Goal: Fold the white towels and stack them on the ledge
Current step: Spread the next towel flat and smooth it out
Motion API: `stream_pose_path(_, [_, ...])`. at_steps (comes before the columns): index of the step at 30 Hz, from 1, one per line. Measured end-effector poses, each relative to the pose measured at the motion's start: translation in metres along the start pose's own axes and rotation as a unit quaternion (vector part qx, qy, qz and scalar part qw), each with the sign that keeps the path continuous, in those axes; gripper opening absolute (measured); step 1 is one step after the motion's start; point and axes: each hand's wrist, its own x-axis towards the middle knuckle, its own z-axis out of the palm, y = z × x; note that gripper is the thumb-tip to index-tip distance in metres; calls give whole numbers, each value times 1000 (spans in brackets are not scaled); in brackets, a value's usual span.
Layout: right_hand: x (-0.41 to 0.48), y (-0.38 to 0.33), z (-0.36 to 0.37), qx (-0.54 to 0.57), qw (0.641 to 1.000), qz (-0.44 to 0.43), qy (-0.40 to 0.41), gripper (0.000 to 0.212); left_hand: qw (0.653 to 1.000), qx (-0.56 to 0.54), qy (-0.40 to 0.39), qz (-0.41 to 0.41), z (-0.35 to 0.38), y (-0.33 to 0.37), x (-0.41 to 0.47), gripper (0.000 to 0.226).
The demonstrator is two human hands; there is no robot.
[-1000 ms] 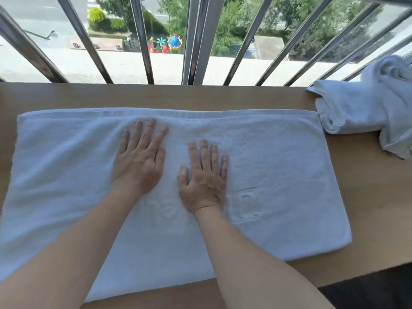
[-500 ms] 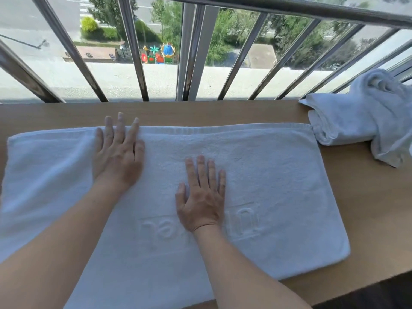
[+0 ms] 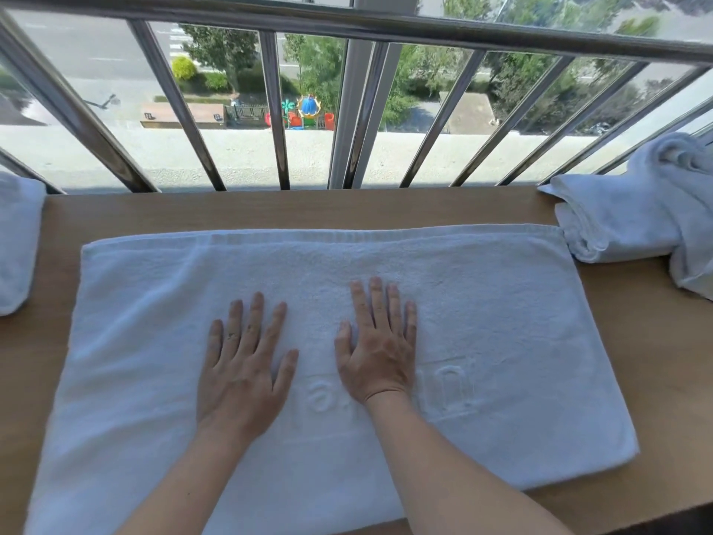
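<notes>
Smoothing was the step: your left hand and right hand lay flat, fingers straight, gripping nothing, on the towel spread across the ledge. Next likely called for pinching 2 corners to fold.

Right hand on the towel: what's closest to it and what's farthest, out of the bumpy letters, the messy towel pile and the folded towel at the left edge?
From the right hand:
1. Bumpy letters, just beside its wrist.
2. Messy towel pile, far right of the ledge.
3. Folded towel, far left.
</notes>
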Motion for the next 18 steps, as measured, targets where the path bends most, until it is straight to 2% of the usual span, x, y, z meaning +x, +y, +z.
stream_pose_path(6, [0,1,4,-7,1000,-1,11,65,999,12,-2,-41,-14,-36,2,69])
stream_pose_path(18, [-1,2,9,-12,999,-7,38,65,987,24,-9,-161,-40,-111,61,71])
